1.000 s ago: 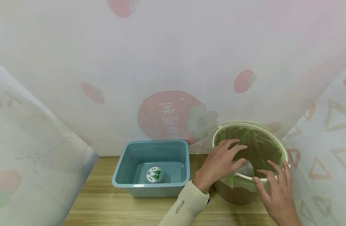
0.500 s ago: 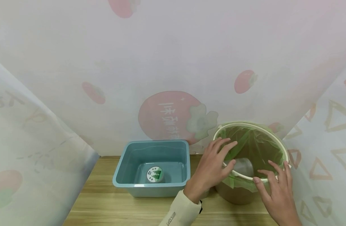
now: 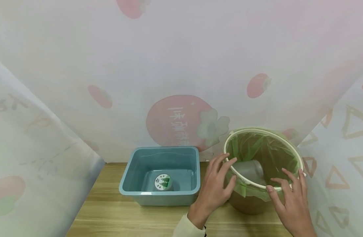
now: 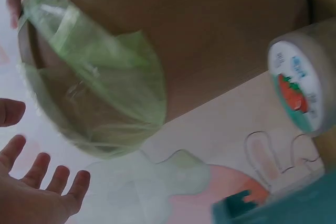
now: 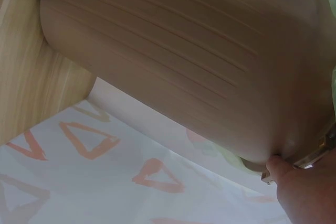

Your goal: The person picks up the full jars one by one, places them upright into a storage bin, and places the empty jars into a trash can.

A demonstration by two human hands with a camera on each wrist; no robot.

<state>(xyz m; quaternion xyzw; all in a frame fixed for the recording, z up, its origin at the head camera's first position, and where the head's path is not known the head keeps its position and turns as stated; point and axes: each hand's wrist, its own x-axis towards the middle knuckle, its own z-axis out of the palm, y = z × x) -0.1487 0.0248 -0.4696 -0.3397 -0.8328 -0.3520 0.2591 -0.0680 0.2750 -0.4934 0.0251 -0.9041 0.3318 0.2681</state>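
Observation:
A brown bin [image 3: 249, 204] with a cream rim and a green bag liner [image 3: 267, 148] stands on the right of the wooden table. A clear plastic cup [image 3: 249, 169] lies inside the liner. My left hand [image 3: 225, 171] is open at the bin's left rim, fingers spread, holding nothing; in the left wrist view the left hand [image 4: 37, 192] sits apart from the liner [image 4: 105, 93]. My right hand [image 3: 283, 182] rests its straight fingers on the front right rim. In the right wrist view one finger [image 5: 278, 167] presses the bin wall [image 5: 173, 56] just under the rim.
A teal tub [image 3: 159, 194] stands left of the bin and holds a round white-lidded container [image 3: 163, 181]. The left wrist view shows another white-lidded jar [image 4: 296, 85] with a red print beside the bin. Strawberry-print curtains close in the back and both sides.
My left hand has drawn back from over the bin's mouth to its left rim. The cup now shows uncovered inside the liner. The right hand has not moved.

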